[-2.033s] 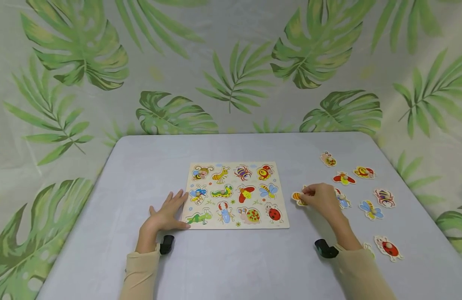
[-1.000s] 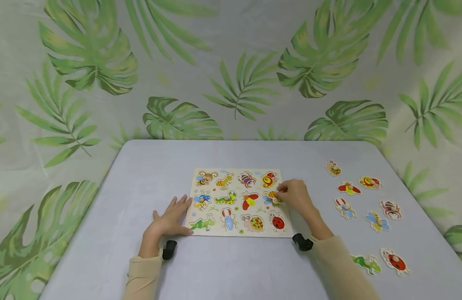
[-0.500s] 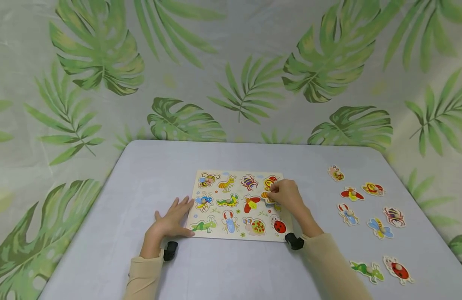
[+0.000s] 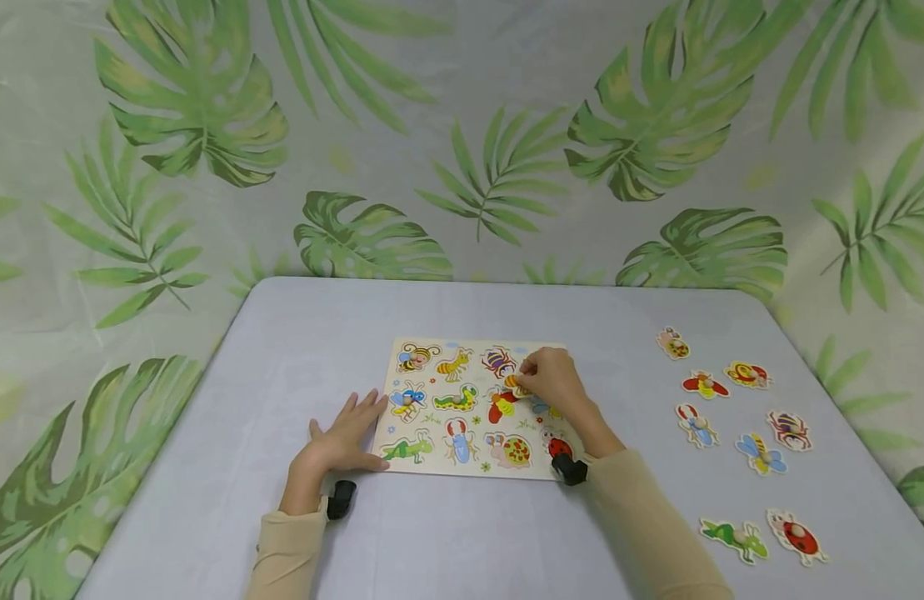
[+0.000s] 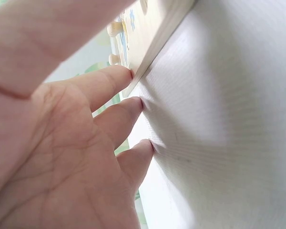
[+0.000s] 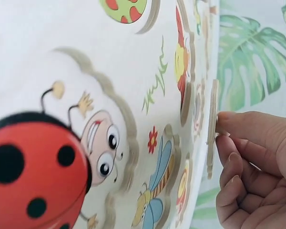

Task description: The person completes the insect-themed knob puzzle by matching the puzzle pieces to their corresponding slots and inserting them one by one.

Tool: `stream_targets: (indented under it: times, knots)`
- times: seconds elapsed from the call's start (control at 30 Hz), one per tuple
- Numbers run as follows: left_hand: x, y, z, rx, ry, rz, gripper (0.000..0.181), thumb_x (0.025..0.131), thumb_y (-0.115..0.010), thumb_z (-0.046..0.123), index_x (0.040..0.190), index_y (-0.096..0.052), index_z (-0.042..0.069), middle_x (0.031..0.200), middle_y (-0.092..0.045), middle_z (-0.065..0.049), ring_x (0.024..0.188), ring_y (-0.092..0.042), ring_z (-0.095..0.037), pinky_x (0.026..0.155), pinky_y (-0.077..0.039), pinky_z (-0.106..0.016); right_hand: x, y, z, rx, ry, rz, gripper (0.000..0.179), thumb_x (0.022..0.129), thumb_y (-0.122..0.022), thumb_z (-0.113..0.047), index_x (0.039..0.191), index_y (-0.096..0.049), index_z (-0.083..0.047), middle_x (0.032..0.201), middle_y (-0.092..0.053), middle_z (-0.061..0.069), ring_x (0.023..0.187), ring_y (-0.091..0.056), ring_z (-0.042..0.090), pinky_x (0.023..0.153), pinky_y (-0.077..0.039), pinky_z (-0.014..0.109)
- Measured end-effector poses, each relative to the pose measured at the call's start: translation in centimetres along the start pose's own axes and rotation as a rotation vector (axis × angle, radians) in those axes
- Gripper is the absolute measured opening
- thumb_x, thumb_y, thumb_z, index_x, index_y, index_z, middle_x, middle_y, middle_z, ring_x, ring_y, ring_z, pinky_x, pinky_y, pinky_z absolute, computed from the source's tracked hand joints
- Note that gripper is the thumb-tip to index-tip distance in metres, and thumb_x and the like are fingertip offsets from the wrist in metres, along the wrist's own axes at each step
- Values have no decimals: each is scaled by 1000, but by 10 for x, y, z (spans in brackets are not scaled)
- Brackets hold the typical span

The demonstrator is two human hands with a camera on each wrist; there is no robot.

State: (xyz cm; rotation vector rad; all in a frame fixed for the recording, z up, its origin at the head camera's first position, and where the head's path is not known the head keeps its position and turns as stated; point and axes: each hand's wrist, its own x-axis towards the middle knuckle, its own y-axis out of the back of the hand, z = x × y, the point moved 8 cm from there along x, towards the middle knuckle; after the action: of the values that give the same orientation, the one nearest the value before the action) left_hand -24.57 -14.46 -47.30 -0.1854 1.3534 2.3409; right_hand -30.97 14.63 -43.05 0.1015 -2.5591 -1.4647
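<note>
A wooden peg puzzle board (image 4: 469, 475) with insect pictures lies on the table. My left hand (image 4: 342, 442) rests at its left edge, fingers spread; in the left wrist view fingertips (image 5: 136, 104) touch down beside the board's edge. My right hand (image 4: 557, 383) pinches an orange-striped insect puzzle piece (image 4: 514, 384) over the board's right half, near the spider picture. In the right wrist view that piece (image 6: 211, 138) is seen edge-on, held apart from the board by thumb and finger. The bee (image 4: 415, 359), blue mosquito (image 4: 409, 401) and caterpillar (image 4: 456, 399) on the board show knobs.
Several knobbed pieces lie loose at the table's right, among them a snail (image 4: 673, 343), a stag beetle (image 4: 696, 427), a spider (image 4: 790, 431), a grasshopper (image 4: 735, 540) and a ladybug (image 4: 796, 537). A leaf-print cloth (image 4: 506, 250) hangs behind the table.
From the table right of the board, my right hand has carried the striped insect piece leftward over it, lately toward the spider picture. The left hand keeps its place at the board's edge.
</note>
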Motion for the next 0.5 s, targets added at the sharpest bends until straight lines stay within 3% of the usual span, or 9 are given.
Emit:
stream_targets:
  times: [0.3,0.5]
  knots:
    - [3,-1,3,-7,-1,-7,97,69,-81,24,148,-27,13,159,-15,-10,147,-2,-38,98,7,-81,11,-9,-6,-4,1,5,14,79,-73,-14,71,-72,-2,66,-69,9,53,-55,12,52,-44,20]
    - [5,-1,-1,8,8,-9,97,70,-81,25,149,-26,14,159,-15,-9,147,-2,-38,99,6,-81,17,-18,-23,28,28,-16,16,81,-70,-13,69,-71,-3,63,-67,8,47,-48,10,48,-37,19]
